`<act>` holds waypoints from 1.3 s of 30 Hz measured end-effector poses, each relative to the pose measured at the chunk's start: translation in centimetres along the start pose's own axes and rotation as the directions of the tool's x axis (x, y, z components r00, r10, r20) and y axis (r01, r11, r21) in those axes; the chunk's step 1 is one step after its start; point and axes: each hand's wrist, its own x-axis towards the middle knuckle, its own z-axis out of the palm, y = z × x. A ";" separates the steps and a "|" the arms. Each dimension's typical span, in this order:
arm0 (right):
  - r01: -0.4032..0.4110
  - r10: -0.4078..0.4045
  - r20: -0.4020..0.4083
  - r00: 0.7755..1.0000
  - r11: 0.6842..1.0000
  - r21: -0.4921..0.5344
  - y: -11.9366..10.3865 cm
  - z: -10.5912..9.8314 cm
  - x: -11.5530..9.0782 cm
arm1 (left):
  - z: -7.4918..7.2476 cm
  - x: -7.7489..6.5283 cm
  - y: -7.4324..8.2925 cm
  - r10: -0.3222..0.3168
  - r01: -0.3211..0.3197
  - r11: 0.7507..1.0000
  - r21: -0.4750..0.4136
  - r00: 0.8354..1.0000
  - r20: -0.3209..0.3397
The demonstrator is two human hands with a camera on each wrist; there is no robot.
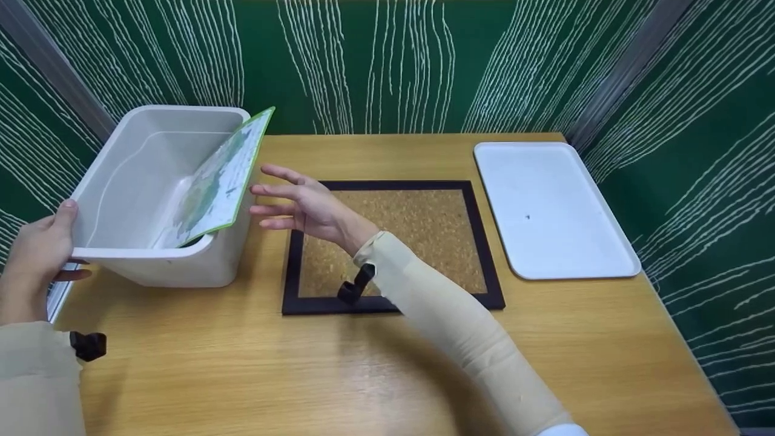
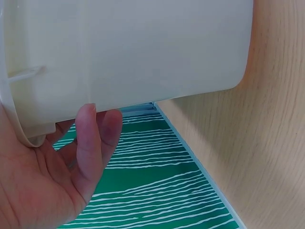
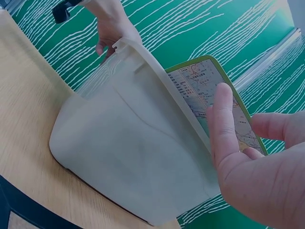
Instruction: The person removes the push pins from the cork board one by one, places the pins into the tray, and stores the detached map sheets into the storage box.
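A white plastic bin (image 1: 227,260) stands at the left of the table. My left hand (image 1: 39,251) grips its near left corner, thumb over the rim and fingers beneath it; the left wrist view shows those fingers (image 2: 89,143) against the outer wall. A thin map sheet (image 1: 221,178) with a green edge leans inside the bin, its upper part sticking out past the right rim. Beside that sheet is my right hand (image 1: 309,209), fingers spread and holding nothing. In the right wrist view its fingers (image 3: 223,119) overlap the map; whether they touch it I cannot tell.
A corkboard (image 1: 412,242) with a black frame lies mid-table, partly under my right forearm. Right of it lies a white tray (image 1: 563,212) with a small dark mark. Green walls (image 1: 412,66) with white lines border the table (image 1: 242,363) at the back and sides.
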 end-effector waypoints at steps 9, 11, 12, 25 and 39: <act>0.032 -0.023 0.080 0.997 0.994 -0.108 -0.9 -1.2 -2.2 | 0.0 0.1 -0.1 0.001 -0.001 1.000 0.012 1.000 -0.018; 0.035 -0.023 0.088 0.996 0.990 -0.134 -1.2 -1.6 -2.7 | 0.0 0.0 0.0 -0.001 0.002 1.000 0.018 1.000 -0.029; 0.038 -0.025 0.089 0.996 0.988 -0.148 -1.4 -1.8 -2.9 | 0.0 0.0 0.0 -0.002 0.003 1.000 0.022 0.999 -0.037; 0.056 -0.012 0.116 0.993 0.923 -0.381 -4.7 -5.4 -6.5 | -0.4 1.1 -0.5 0.017 0.003 0.992 0.127 0.988 -0.153; 0.070 0.043 0.112 0.993 0.552 -0.831 -9.2 -9.1 -10.1 | 2.4 -4.4 10.3 0.291 -0.206 0.917 0.342 0.931 -0.219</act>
